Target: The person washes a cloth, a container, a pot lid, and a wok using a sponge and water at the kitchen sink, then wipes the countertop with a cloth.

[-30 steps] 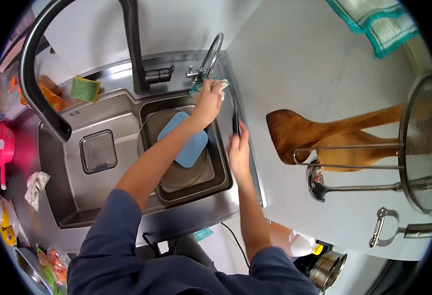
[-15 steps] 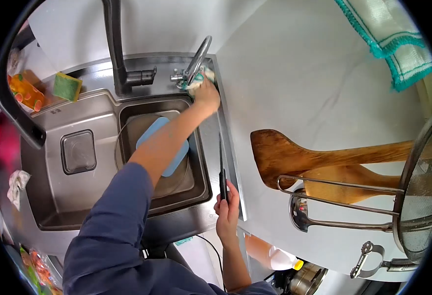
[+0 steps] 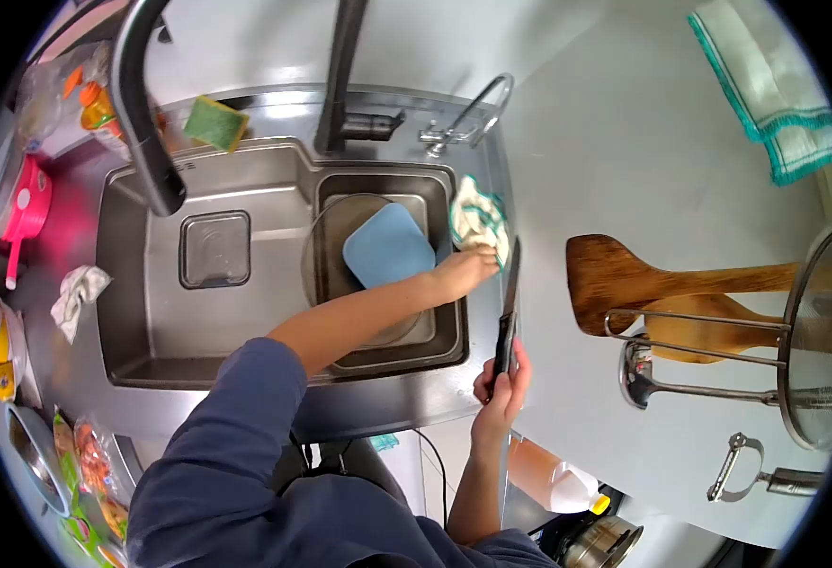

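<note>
A white cloth with green edging (image 3: pixel 479 220) hangs from the closed fingers of my left hand (image 3: pixel 466 272), at the right rim of the sink. My right hand (image 3: pixel 504 386) is wrapped round the black handle of a knife (image 3: pixel 505 343), whose blade points away from me. The cloth lies close beside the blade; I cannot tell whether they touch. Under my left forearm, a light blue rounded flat piece (image 3: pixel 389 244) rests over a round transparent item in the small basin (image 3: pixel 454 327).
A black faucet (image 3: pixel 338 85) and a small curved metal tap (image 3: pixel 477 114) stand behind the sink, near a green-yellow sponge (image 3: pixel 215 123). Wooden spatulas (image 3: pixel 615 279) and a ladle (image 3: pixel 637 374) lie right. A pink-handled pan (image 3: pixel 29 204) and crumpled cloth (image 3: pixel 79 295) are left.
My left hand has drawn the cloth back from the small tap toward the knife blade. My right hand still holds the knife. The view has shifted, so the sink appears farther right.
</note>
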Demonstrator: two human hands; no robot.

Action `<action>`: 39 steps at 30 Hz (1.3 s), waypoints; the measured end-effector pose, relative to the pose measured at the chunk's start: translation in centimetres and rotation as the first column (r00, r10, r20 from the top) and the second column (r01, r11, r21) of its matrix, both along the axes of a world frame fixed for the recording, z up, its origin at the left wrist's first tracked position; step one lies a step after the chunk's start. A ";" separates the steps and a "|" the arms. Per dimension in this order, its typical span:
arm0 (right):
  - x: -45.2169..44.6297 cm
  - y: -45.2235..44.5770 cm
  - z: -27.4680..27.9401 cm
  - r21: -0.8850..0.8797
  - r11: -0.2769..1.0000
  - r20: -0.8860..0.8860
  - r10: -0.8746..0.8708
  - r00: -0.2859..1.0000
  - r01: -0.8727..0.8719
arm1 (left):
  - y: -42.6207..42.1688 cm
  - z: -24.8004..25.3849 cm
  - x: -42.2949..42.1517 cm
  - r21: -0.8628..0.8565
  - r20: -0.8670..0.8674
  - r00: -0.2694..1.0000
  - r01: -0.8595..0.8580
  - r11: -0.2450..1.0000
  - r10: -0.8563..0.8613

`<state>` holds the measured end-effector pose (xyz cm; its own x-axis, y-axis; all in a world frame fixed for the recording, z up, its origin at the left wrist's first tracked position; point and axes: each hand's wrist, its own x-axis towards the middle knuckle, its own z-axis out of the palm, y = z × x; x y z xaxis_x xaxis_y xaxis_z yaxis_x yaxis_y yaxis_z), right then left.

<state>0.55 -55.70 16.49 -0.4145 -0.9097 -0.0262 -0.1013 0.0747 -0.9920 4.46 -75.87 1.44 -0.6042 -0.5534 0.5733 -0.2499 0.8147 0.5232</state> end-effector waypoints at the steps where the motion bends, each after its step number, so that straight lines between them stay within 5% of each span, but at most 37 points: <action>1: 0.4 -0.4 0.3 -0.010 0.999 0.008 0.032 0.999 -0.032 | 0.4 0.9 0.9 0.058 0.046 0.996 0.074 0.996 -0.077; 2: 0.7 -0.7 0.4 -0.022 0.999 0.000 0.045 0.999 -0.045 | -0.2 0.0 0.9 -0.083 0.066 0.998 0.015 0.996 -0.009; 6: 1.7 -1.1 0.9 -0.054 0.996 -0.066 0.073 0.995 -0.077 | -5.8 0.5 5.0 -0.098 0.294 0.911 -0.273 0.957 0.290; 7: 1.9 -1.0 0.9 -0.051 0.996 -0.065 0.076 0.995 -0.079 | -7.2 -0.1 7.2 -0.199 0.195 0.893 -0.369 0.908 0.406; 9: 2.1 -0.9 1.0 -0.022 0.997 -0.052 0.078 0.996 -0.079 | -9.2 1.0 11.6 -0.529 0.299 0.796 -0.322 0.786 0.527; 13: 1.9 -1.2 -0.4 -0.003 0.994 -0.085 0.107 0.991 -0.108 | -9.7 1.4 14.9 -0.596 0.371 0.684 -0.344 0.726 0.628; 15: 1.3 -3.0 -2.2 0.092 0.989 -0.285 0.139 0.949 -0.117 | -9.4 1.3 14.8 -0.679 0.456 0.476 -0.359 0.640 0.752; 17: 0.4 -6.6 -3.8 0.102 0.985 -0.570 0.173 0.803 -0.141 | -8.4 1.8 13.7 -0.690 0.469 0.414 -0.380 0.617 0.780; 18: -0.2 -8.8 -5.4 0.069 0.985 -0.710 0.160 0.685 -0.158 | -8.1 2.0 13.3 -0.690 0.513 0.285 -0.424 0.587 0.809; 19: -0.6 -11.2 -6.0 0.098 0.984 -0.766 0.169 0.620 -0.147 | -8.0 2.2 13.4 -0.700 0.547 0.144 -0.463 0.544 0.825; 20: -0.9 -13.6 -6.8 0.125 0.983 -0.813 0.179 0.554 -0.135 | -7.9 2.1 14.0 -0.709 0.542 0.132 -0.458 0.536 0.830; 23: -2.7 -19.7 -10.1 0.109 0.988 -0.923 0.141 0.358 -0.108 | -6.9 2.4 17.0 -0.629 0.588 0.231 -0.472 0.618 0.775; 25: -3.4 -22.1 -11.0 0.130 0.987 -0.947 0.153 0.281 -0.098 | -4.8 4.5 19.9 -0.316 0.585 0.493 -0.593 0.741 0.644; 27: -3.5 -23.1 -11.3 0.031 0.989 -0.987 0.053 0.154 -0.143 | -3.3 4.9 23.6 -0.414 0.485 0.479 -0.611 0.674 0.732; 29: -2.8 -22.7 -11.7 -0.062 0.988 -0.977 -0.032 0.210 -0.141 | -1.7 7.6 26.9 -0.090 0.375 0.548 -0.781 0.618 0.747; 30: -2.0 -21.9 -10.7 -0.086 0.977 -0.973 -0.041 0.227 -0.195 | -1.8 8.7 28.3 -0.094 0.374 0.545 -0.783 0.616 0.750; 32: -0.5 -19.8 -9.2 -0.111 0.963 -0.970 -0.051 0.238 -0.245 | -2.4 10.0 30.4 0.163 0.215 0.545 -0.838 0.521 0.810; 35: 1.4 -17.1 -8.6 -0.085 0.957 -0.919 0.033 0.392 -0.279 | -8.4 6.6 32.0 -0.018 -0.011 0.637 -0.771 0.636 0.771; 37: 2.1 -15.2 -8.0 -0.063 0.954 -0.805 0.125 0.580 -0.293 | -12.3 1.7 31.5 0.000 -0.002 0.750 -0.661 0.750 0.661; 39: 2.3 -14.1 -7.6 -0.078 0.954 -0.798 0.115 0.591 -0.291 | -15.6 0.5 30.7 0.004 -0.006 0.853 -0.521 0.853 0.521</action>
